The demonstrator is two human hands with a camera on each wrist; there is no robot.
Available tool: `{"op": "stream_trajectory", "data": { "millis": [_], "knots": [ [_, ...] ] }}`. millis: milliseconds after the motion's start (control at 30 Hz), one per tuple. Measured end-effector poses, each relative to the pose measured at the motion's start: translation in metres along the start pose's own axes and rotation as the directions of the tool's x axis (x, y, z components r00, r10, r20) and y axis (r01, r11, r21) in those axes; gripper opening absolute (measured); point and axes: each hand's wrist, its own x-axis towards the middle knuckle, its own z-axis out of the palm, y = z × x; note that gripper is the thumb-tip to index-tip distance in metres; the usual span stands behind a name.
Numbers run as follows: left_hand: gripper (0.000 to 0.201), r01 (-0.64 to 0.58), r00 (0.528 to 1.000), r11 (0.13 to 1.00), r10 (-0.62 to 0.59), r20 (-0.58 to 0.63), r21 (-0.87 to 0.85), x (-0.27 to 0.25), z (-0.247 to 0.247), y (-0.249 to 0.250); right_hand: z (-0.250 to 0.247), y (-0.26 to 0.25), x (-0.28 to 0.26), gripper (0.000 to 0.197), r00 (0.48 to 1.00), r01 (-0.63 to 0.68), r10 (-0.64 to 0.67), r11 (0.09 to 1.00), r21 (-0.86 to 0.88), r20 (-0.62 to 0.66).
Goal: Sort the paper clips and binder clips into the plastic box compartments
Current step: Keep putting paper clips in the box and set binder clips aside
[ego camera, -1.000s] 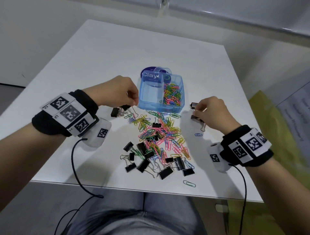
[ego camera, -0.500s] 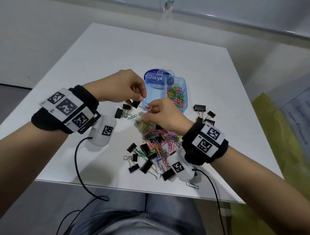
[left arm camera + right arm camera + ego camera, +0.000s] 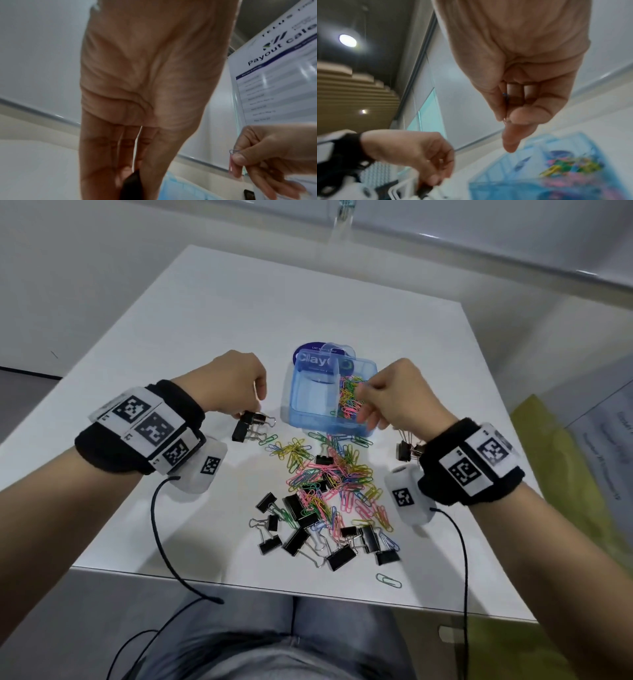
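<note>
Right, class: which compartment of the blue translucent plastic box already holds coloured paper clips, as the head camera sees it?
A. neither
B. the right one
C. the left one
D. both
B: in the blue translucent plastic box the coloured paper clips fill the right compartment, below the right hand; the left one shows none.

On the table (image 3: 212, 313), the plastic box (image 3: 308, 419) sits behind the clip pile (image 3: 325, 491).

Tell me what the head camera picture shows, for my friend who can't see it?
The right hand holds paper clips above the blue box, over its clip-filled compartment. The left hand grips a black binder clip on the white table, with mixed clips piled nearby.
</note>
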Motion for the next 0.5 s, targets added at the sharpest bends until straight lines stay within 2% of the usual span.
{"op": "stream_trajectory", "data": {
  "millis": [67,133,167,233,300,333,433,500],
  "knots": [
    [0.011,0.043,0.999,0.998,-0.044,0.012,0.039,0.001,0.001,-0.007,-0.006,0.006,0.011,0.028,0.998,-0.001,-0.009,0.990,-0.138,-0.068],
    [0.013,0.076,0.997,0.996,-0.077,0.015,0.050,0.002,0.003,-0.013,-0.005,0.008,0.018,0.016,0.994,-0.009,-0.027,0.943,-0.332,-0.104],
    [0.014,0.090,0.996,0.995,-0.090,0.015,0.045,0.003,0.005,-0.015,-0.001,0.006,0.018,0.018,0.991,-0.009,-0.047,0.908,-0.418,-0.124],
    [0.015,0.107,0.994,0.994,-0.107,0.017,0.035,0.004,0.008,-0.019,0.014,-0.003,0.012,0.016,0.981,0.117,-0.179,0.846,-0.520,-0.071],
    [0.016,0.110,0.994,0.994,-0.111,0.013,0.025,0.006,0.011,-0.022,0.036,-0.015,0.000,0.025,0.938,0.341,-0.319,0.785,-0.517,0.136],
    [0.016,0.111,0.994,0.994,-0.111,0.007,0.020,0.007,0.012,-0.023,0.048,-0.020,-0.006,0.030,0.897,0.441,-0.352,0.759,-0.479,0.268],
    [0.017,0.115,0.993,0.993,-0.115,-0.006,0.014,0.011,0.014,-0.024,0.083,-0.025,-0.015,0.039,0.727,0.623,-0.306,0.670,-0.403,0.615],
    [0.016,0.118,0.993,0.993,-0.118,-0.005,0.000,0.012,0.015,-0.024,0.096,-0.020,-0.013,0.044,0.649,0.675,-0.254,0.627,-0.389,0.717]
  ]
}}
